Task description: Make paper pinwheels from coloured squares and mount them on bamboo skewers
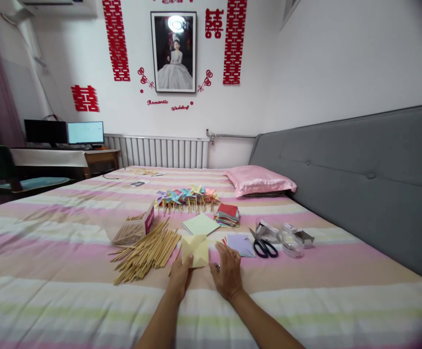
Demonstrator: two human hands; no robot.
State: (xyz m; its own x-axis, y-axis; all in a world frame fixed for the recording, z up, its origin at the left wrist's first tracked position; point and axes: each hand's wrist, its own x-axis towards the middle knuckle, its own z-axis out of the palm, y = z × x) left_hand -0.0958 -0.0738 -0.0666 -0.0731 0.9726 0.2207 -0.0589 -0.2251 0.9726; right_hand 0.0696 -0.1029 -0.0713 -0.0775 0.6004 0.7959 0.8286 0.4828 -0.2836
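Squarely before you on the striped bedspread (69, 271) lies a pale yellow folded paper (195, 250), its flaps creased toward the middle. Your left hand (179, 277) pinches its near left corner between thumb and fingers, closed on the paper. Your right hand (227, 271) rests flat beside its right edge, fingers spread and holding nothing, a ring showing on one finger. Just left of the paper sprawls a heap of wooden sticks (145, 253), with a clear box of sticks (131, 228) behind it. Beyond lie a light green sheet (200, 224), a stack of coloured paper squares (227, 214) and a row of finished pinwheels (186, 196). To the right sit a lilac sheet (240, 244), black-handled scissors (264, 246) and tape dispensers (285, 237). A pink pillow (258, 181) leans near the grey headboard (360, 179).
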